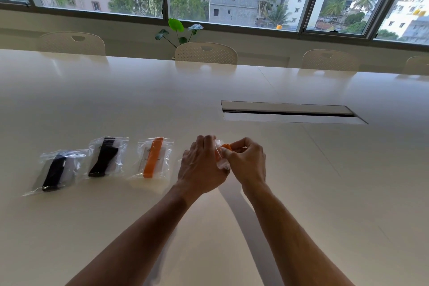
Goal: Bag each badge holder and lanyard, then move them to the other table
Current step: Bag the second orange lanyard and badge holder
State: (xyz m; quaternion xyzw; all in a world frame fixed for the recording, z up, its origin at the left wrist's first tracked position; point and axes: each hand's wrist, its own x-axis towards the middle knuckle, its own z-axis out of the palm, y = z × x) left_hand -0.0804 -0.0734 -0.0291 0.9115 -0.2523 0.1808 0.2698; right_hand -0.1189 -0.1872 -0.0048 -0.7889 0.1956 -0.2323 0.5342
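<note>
Both hands, left hand (202, 162) and right hand (247, 160), gripped a crinkled clear bag (220, 158) holding an orange lanyard (226, 146); three flat filled bags (153, 161) lay leftward on the glossy table (301, 181)

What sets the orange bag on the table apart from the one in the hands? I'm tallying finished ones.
The orange bag on the table lies flat and untouched beside two bags of black lanyards; the bag in the hands is gripped by the left hand and right hand. The first shows its whole orange strap; the second shows only an orange tip between the fingers. Both are clear plastic with orange inside.
</note>
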